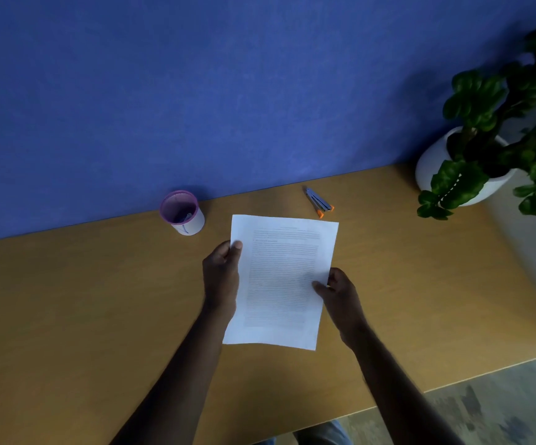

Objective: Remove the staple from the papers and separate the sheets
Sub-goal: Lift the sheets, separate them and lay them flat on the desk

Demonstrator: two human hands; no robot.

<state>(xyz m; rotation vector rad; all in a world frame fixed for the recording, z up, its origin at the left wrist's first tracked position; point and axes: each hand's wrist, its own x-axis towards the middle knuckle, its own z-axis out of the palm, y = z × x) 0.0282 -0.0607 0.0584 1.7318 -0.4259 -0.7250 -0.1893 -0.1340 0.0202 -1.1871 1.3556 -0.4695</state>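
Observation:
White printed papers (279,281) are held above the wooden desk (99,300) at the centre. My left hand (222,277) grips their left edge, thumb on top near the upper corner. My right hand (340,292) pinches the right edge at mid height. No staple is visible at this size. A grey staple remover with orange tips (318,203) lies on the desk just beyond the papers' top right corner, untouched.
A white cup with a purple rim (183,212) stands by the blue wall, left of the papers. A potted plant in a white pot (465,162) sits at the far right corner. The desk's front edge runs at the lower right, floor beyond.

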